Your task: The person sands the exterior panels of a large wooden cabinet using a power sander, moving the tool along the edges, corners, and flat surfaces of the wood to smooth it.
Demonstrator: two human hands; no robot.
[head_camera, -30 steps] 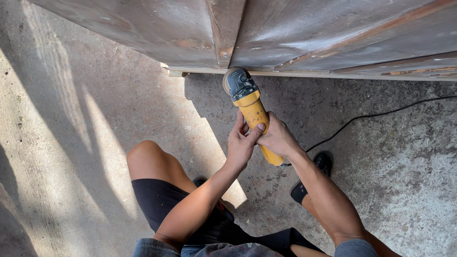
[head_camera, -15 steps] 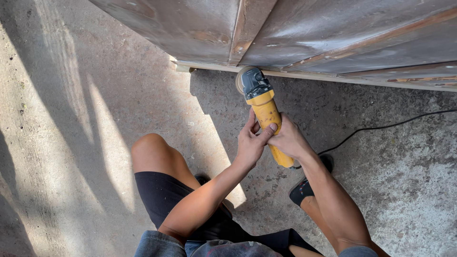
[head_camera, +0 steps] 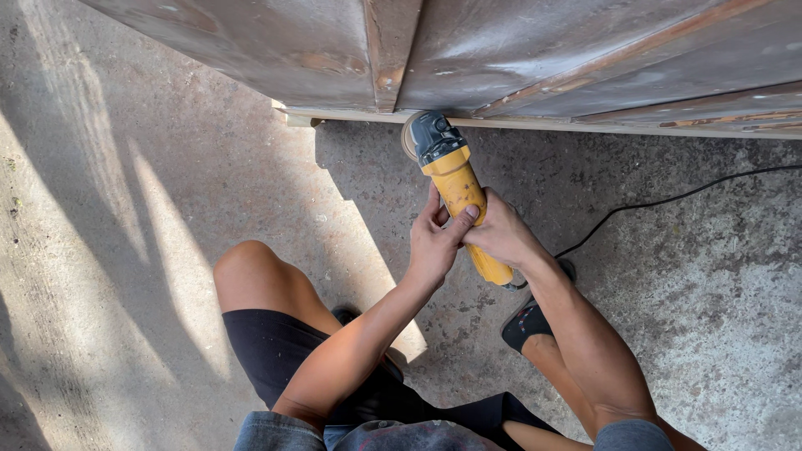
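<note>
On the left, a grey concrete floor is seen, crossed by bands of sunlight and shadow. A bare bent knee above black shorts is placed near the lower middle. The left hand is closed around the middle of the yellow body of a yellow and black angle grinder, with the thumb laid on its upper side. The right hand is clenched on the rear part of the same handle, just beside the left hand and touching it. The black head of the grinder is pointed far, towards the lower edge of a rusty grey metal gate, and its disc is found just at that edge. A black cable is laid over the floor on the right. A foot in a dark sandal is seen under the right forearm.
</note>
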